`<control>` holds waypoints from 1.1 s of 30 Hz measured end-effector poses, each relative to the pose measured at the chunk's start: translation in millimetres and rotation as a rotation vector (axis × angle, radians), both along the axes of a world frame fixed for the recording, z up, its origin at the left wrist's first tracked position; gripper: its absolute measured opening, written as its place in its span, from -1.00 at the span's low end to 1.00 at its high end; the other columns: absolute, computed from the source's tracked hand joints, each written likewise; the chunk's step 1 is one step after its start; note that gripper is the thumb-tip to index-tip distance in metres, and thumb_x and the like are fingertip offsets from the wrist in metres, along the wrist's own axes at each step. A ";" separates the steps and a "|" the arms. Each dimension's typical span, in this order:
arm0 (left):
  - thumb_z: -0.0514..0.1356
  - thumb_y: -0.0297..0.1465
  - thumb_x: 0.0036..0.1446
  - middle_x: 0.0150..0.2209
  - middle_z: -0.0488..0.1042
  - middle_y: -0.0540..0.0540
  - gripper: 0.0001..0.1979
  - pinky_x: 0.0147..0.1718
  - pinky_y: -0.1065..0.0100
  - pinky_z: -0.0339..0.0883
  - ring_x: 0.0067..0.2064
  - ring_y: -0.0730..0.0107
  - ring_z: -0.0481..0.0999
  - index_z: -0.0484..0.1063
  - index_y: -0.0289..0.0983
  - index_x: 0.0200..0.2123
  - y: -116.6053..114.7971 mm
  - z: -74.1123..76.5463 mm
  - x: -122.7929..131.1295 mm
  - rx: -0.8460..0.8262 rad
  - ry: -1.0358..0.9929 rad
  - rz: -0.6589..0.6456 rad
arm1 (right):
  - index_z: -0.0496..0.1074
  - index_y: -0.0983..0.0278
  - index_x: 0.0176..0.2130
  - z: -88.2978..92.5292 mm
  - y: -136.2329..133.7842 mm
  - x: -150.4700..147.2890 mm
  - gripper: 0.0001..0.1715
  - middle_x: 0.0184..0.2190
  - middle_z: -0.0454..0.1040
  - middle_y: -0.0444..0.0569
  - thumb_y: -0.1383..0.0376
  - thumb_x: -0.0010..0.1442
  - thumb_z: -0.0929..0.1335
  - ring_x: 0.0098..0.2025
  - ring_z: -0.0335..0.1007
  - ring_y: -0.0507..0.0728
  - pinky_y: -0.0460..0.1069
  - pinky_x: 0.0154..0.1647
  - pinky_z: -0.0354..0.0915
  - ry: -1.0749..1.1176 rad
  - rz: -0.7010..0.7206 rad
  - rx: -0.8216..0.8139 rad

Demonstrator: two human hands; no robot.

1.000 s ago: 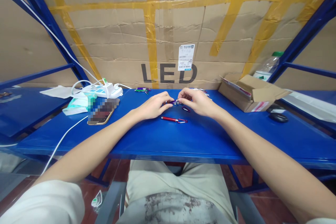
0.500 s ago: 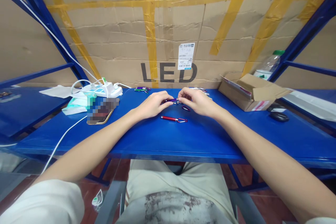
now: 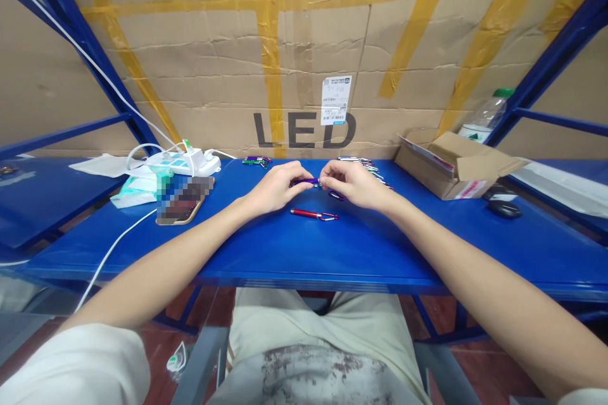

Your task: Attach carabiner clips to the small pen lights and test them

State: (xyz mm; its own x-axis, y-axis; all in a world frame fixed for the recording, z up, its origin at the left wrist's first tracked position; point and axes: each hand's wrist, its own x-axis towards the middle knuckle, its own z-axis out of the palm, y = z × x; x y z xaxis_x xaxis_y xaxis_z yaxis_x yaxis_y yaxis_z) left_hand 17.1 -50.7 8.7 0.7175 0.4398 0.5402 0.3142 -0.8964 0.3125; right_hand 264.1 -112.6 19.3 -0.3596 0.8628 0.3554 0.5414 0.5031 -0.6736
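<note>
My left hand [image 3: 280,186] is closed, its thumb and fingers pinching a slim purple pen-shaped tube [image 3: 306,182] just above the blue table. At the tube's right end, the fingertips of my right hand [image 3: 354,183] are pressed together on its small silvery tip; fine detail there is too small to make out. A purple carabiner [image 3: 336,195] shows below my right fingers. Nearer to me lies a red pen-shaped tube [image 3: 305,213] with a red carabiner [image 3: 329,217] at its right end.
Several similar tubes with carabiners [image 3: 375,171] lie behind my right hand. Green and purple ones [image 3: 256,161] rest at the back left. A phone [image 3: 192,199], a power strip [image 3: 197,161] and cables are left; an open carton [image 3: 456,168] and a mouse [image 3: 504,209] stand right.
My right fingers have shifted slightly left and closed over the tube's right end. More of the tubes behind my right hand show. The red tube lies as before.
</note>
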 end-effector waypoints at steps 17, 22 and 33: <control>0.07 -0.23 0.58 -0.17 0.51 -0.18 -0.71 -0.11 0.15 0.33 -0.13 0.13 0.46 0.54 -0.22 -0.08 -9.0 5.2 -1.2 0.377 0.107 0.040 | 0.52 0.27 -0.42 8.3 -2.1 -4.4 -0.65 -0.44 0.50 -0.09 0.17 0.04 0.66 -0.43 0.25 0.00 0.00 -0.30 0.41 0.533 0.018 -0.679; 0.00 -0.28 0.61 -0.22 0.46 -0.18 -0.66 -0.17 0.14 0.28 -0.18 0.15 0.38 0.48 -0.21 -0.20 -12.1 7.8 -0.1 0.478 0.081 0.087 | 0.50 0.28 -0.41 9.7 -3.4 -5.2 -0.62 -0.47 0.41 -0.17 0.19 0.03 0.67 -0.45 0.14 -0.03 -0.05 -0.35 0.37 0.629 0.084 -0.782; 0.02 -0.31 0.59 -0.24 0.40 -0.16 -0.69 -0.19 0.13 0.29 -0.19 0.17 0.35 0.44 -0.20 -0.24 -11.4 8.2 -0.6 0.468 0.058 0.096 | 0.50 0.26 -0.32 8.2 -6.1 -7.3 -0.50 -0.42 0.41 -0.21 0.08 0.01 0.72 -0.41 0.20 -0.04 -0.05 -0.29 0.44 0.651 0.083 -0.757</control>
State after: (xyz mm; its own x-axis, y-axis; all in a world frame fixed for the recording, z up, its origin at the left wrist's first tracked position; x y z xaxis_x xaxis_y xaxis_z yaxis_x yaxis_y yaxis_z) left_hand 16.5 -62.1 16.9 0.7203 0.2244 0.6564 0.4073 -0.9027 -0.1383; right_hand 256.8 -118.7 27.5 -0.3600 0.9241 -0.1280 -0.0638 -0.1613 -0.9848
